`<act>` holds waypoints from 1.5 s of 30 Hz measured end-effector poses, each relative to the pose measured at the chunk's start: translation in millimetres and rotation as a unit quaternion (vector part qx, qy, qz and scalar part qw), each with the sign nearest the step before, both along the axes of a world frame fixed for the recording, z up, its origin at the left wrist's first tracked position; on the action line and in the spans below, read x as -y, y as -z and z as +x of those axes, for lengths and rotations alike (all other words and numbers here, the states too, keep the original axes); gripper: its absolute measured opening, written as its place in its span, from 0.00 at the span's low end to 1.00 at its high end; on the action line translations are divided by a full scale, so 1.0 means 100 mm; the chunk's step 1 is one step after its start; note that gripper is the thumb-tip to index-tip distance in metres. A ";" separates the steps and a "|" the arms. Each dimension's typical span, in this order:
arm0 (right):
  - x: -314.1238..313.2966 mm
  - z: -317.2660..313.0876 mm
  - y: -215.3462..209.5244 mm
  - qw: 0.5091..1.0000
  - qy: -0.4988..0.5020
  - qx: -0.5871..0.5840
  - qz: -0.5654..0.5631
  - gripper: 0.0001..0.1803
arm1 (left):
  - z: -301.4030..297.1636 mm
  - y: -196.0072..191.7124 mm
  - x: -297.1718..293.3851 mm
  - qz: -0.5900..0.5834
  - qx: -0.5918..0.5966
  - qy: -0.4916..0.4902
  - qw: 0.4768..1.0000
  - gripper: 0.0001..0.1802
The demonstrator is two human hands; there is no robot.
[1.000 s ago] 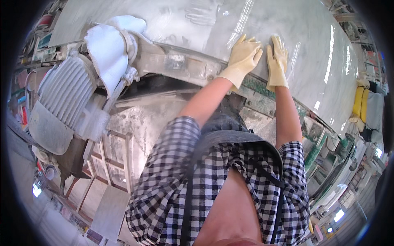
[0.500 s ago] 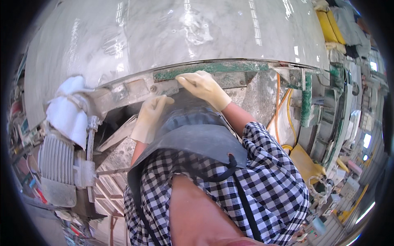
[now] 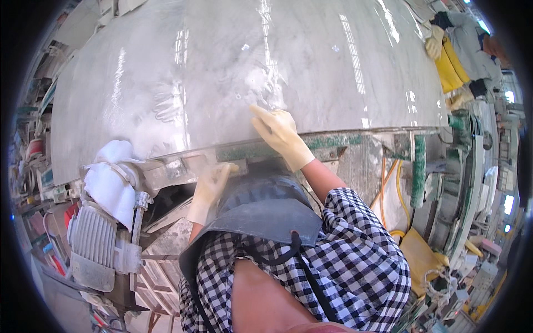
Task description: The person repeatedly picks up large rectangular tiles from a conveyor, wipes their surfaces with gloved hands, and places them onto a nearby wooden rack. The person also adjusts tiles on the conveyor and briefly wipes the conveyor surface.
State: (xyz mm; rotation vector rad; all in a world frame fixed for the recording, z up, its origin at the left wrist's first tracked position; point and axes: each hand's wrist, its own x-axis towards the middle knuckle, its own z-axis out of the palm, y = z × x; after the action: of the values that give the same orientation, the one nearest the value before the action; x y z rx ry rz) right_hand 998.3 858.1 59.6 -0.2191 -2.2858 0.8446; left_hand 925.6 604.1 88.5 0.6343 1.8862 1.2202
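Take the grey slab (image 3: 311,66) as your reference. It lies directly ahead of you, beyond both hands. Its visible near edge runs from left to right across your front, bowed by the lens; its longer span appears to follow that edge (the far side leaves the view, so full depth cannot be confirmed).

Your right hand (image 3: 280,129) is the nearer one. It overlaps the slab's near edge, with the fingertips over the surface and directed forward and to the left. The gloved fingers are loosely extended, and nothing shows in them; whether they touch the slab cannot be told.

Your left hand (image 3: 208,188) is short of the slab's near edge, on your side of it and beside your dark apron (image 3: 261,213). Its fingers are bent (you cannot tell from this view whether they grip anything).

Note the white cloth (image 3: 111,186) near the slab's left front portion. The green rail (image 3: 244,151) runs just below the slab's near edge, between the slab and the apron.
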 end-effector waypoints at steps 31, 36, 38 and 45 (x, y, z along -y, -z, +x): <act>0.22 -0.07 0.28 0.967 -0.058 0.107 0.225 0.35 | 0.82 0.52 0.94 0.031 0.072 -0.230 0.970 0.19; 0.44 0.03 0.40 0.973 -0.008 0.084 0.213 0.30 | 1.21 1.01 1.80 0.004 0.119 -0.246 0.962 0.22; 0.55 0.15 0.44 0.968 -0.005 0.096 0.232 0.29 | 1.48 1.36 2.19 -0.017 0.119 -0.309 0.944 0.24; 0.91 0.63 0.49 0.965 0.006 0.149 0.217 0.35 | 2.26 2.63 3.62 -0.270 0.098 -0.245 0.926 0.28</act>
State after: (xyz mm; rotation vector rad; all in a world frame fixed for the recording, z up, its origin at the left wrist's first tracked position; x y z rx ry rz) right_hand 1061.4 767.2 10.6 -0.1697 -2.6812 0.2973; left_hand 1151.6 242.3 -174.2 -0.2654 2.1400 0.9299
